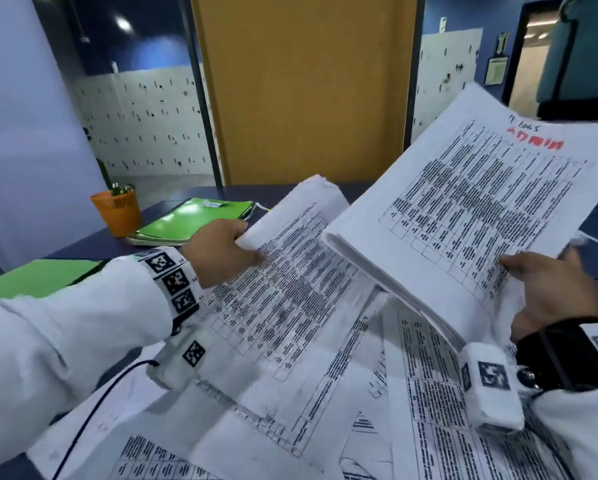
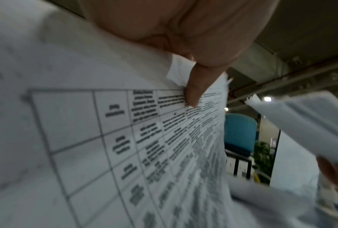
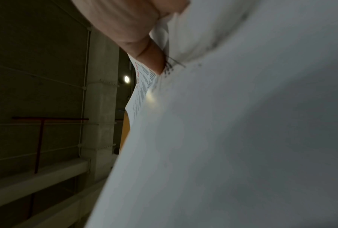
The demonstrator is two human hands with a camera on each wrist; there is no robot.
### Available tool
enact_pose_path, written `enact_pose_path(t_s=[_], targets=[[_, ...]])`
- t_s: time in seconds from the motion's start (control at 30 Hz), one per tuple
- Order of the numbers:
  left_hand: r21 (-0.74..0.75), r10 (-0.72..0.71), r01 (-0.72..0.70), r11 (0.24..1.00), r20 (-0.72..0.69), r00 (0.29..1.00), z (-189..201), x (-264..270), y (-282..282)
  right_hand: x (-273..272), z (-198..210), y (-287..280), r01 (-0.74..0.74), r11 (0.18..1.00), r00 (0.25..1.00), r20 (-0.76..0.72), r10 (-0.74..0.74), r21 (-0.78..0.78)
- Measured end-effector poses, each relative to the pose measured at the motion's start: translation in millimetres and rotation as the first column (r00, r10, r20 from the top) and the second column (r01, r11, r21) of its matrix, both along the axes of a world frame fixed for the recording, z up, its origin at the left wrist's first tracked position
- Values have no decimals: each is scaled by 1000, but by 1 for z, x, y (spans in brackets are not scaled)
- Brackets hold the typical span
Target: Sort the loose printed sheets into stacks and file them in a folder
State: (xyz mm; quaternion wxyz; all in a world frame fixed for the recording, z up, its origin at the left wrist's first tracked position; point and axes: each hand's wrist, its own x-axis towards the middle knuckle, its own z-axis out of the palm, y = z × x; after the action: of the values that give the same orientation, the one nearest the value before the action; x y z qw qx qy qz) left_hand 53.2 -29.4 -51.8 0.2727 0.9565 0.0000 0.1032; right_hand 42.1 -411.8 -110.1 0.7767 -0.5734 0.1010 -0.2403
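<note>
My left hand pinches the upper left edge of a few printed table sheets, thumb on top; the left wrist view shows the thumb pressed on that sheet. My right hand grips a thick stack of printed sheets by its lower right corner, lifted and tilted above the table, with red and black handwriting at its top. In the right wrist view the stack fills the frame under my thumb. Several loose sheets lie overlapping on the dark table below.
A pile of green folders lies at the back left beside an orange pen cup. Another green folder lies at the left edge. A yellow-brown panel stands behind the table. A black cable runs under my left wrist.
</note>
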Motion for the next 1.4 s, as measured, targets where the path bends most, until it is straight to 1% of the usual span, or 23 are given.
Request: enact_pose_path(t_s=[0.03,0.1,0.17,0.23,0.3,0.4,0.47,0.5,0.57,0.63,0.73,0.77,0.87,0.97,1.03,1.1,1.17,1.23,1.3,1.33,1.37,1.4], targets=[[-35,5,-3,999,57,998,8,-1,4,-2,1,4,-27,1000,1000,10,27,-12],[-176,15,6,984,120,993,23,-3,10,-5,2,11,-68,995,998,6,69,-74],[-334,2,50,941,153,988,34,-6,11,-9,6,18,-121,989,992,7,122,-84],[-470,-34,116,875,181,983,38,-10,6,-18,13,28,-160,978,987,4,162,-133],[-582,-68,173,794,198,978,37,-16,-4,-28,19,39,-210,968,977,5,212,-136],[-681,-132,236,693,202,971,33,-24,-18,-33,23,51,-289,949,953,58,298,-129],[-763,-182,278,583,212,960,33,-32,-29,-37,25,58,-336,935,932,101,347,-109],[-786,-200,293,544,218,955,33,-35,-33,-37,25,59,-349,931,926,116,361,-111],[-787,-231,338,516,252,940,31,-40,-39,-37,24,62,-382,914,911,115,397,-134],[-766,-285,406,499,298,911,27,-45,-42,-39,26,64,-393,903,907,88,411,-172],[-743,-354,437,507,283,891,18,-47,-42,-39,25,65,-391,899,907,82,413,-200],[-760,-361,429,489,272,892,15,-48,-42,-37,23,66,-397,892,904,77,421,-214],[-818,-396,422,389,265,879,9,-49,-44,-34,20,66,-370,894,916,63,396,-252],[-838,-432,433,332,273,860,11,-50,-45,-36,19,65,-382,896,914,49,402,-225],[-842,-424,440,312,291,858,11,-50,-46,-34,18,66,-428,888,898,36,439,-167],[-849,-395,446,283,321,861,9,-51,-49,-32,18,66,-483,873,875,11,485,-70],[-845,-373,458,276,345,861,5,-54,-53,-31,16,67,-488,872,872,-14,489,22],[-830,-372,481,283,367,853,0,-56,-58,-34,17,68,-481,876,875,-37,482,35],[-820,-379,496,286,379,844,-5,-57,-60,-34,16,67,-465,885,885,-26,465,-6],[-801,-376,510,314,389,841,-7,-57,-63,-35,16,66,-436,898,900,-19,436,-57],[-767,-355,521,375,400,845,-8,-58,-64,-39,18,67,-396,903,916,-9,400,-166],[-714,-322,525,464,416,850,-8,-59,-66,-43,23,68,-326,885,939,-7,344,-331]])
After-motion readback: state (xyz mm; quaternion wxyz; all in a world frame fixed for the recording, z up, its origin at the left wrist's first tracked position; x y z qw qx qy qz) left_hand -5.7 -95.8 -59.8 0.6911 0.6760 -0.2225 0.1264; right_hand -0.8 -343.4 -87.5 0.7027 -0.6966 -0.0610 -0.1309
